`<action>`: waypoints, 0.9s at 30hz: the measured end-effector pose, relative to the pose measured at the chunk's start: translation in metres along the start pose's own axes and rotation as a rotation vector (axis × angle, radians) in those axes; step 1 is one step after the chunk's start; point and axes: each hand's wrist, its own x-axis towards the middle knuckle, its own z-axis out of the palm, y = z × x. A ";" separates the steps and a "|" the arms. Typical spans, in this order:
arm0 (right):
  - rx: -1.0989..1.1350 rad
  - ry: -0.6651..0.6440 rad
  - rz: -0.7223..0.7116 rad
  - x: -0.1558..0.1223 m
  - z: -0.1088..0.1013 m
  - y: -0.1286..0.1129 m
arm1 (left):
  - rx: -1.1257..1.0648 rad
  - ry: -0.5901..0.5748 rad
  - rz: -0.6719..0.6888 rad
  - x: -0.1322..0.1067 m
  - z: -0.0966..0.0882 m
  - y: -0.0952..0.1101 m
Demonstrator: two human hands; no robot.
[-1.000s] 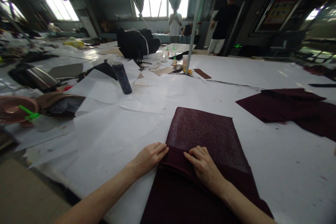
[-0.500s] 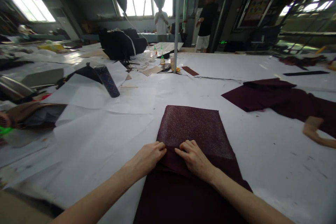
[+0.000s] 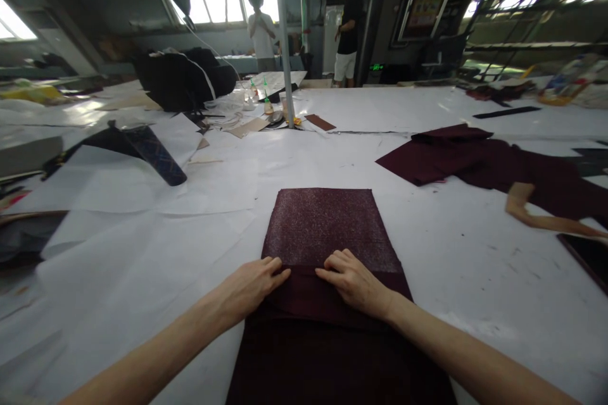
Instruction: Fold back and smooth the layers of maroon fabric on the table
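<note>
A long piece of dark maroon fabric (image 3: 332, 354) runs away from me on the white table. Its far end is a panel with a pale speckled surface (image 3: 330, 224), and a plain maroon edge lies across that panel. At the left part of this edge, my left hand (image 3: 263, 281) pinches the fabric with bent fingers. My right hand (image 3: 354, 281) grips the same edge farther right, thumb and fingers together. A short strip of the edge shows between the two hands. What lies under the fingertips is hidden.
At the right, a co-worker's hand (image 3: 520, 199) is beside more maroon fabric (image 3: 456, 155). A dark phone-like slab (image 3: 586, 256) lies nearby. White paper sheets (image 3: 156, 259) and a dark patterned roll (image 3: 159, 155) are at the left. A pole (image 3: 285, 44) rises beyond, near small bottles (image 3: 267, 101).
The view has swung right. My left hand has shifted left along the fabric edge, farther from my right hand, and the edge between them looks straighter. Both hands still grip it.
</note>
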 end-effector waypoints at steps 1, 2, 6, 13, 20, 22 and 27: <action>-0.005 -0.002 0.002 -0.002 0.000 0.001 | -0.008 0.001 0.018 0.002 -0.001 -0.001; -0.009 -0.003 0.003 -0.004 0.000 0.002 | -0.014 -0.006 0.030 0.004 -0.003 -0.001; -0.020 -0.012 0.013 -0.013 -0.004 0.006 | -0.021 -0.082 0.036 0.011 -0.015 0.000; -0.035 -0.012 0.022 -0.022 -0.013 0.007 | 0.108 -0.177 0.035 0.021 -0.024 0.010; -0.054 -0.029 0.029 -0.027 -0.015 0.010 | 0.143 -0.101 0.088 0.027 -0.026 0.025; -0.064 -0.026 0.032 -0.031 -0.017 0.011 | 0.119 -0.099 0.087 0.030 -0.025 0.026; -0.096 -0.018 0.040 -0.041 -0.023 0.014 | 0.161 -0.103 0.058 0.039 -0.019 0.034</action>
